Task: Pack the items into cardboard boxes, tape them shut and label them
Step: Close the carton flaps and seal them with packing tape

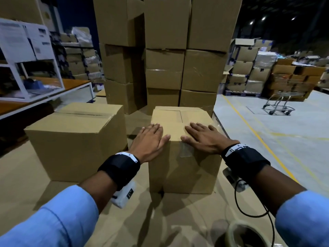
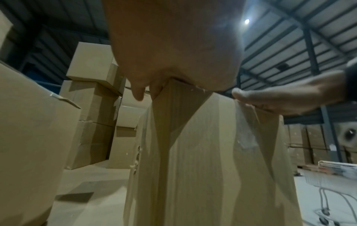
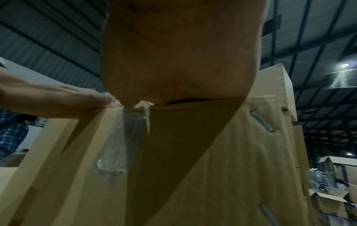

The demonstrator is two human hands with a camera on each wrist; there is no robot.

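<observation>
From the camera on your head, you see a small cardboard box (image 1: 183, 161) standing in front of you on a big flat sheet of cardboard (image 1: 26, 184). Its top flaps are down. Your left hand (image 1: 151, 139) lies flat on the near left part of the top, and your right hand (image 1: 204, 138) lies flat on the near right part. The fingers are straight and hold nothing. Your hands are a little apart, and clear tape (image 1: 186, 150) shows between them, running over the near edge and down the front. A bigger box (image 1: 76, 139) stands just beside it on the left. A tall stack of boxes (image 1: 160, 50) rises behind. A tape roll (image 1: 247, 236) sits at the bottom right, and a cart (image 1: 279, 102) stands far off on the gray floor.

From your left wrist, your palm (image 2: 173, 45) presses on the top edge of the box (image 2: 212, 168). Your other hand (image 2: 286, 97) rests flat on that edge too, to the right.

From your right wrist, your palm (image 3: 183, 61) sits on the box edge. Shiny tape (image 3: 119, 137) hangs down the front wall, wrinkled at the bottom end.
</observation>
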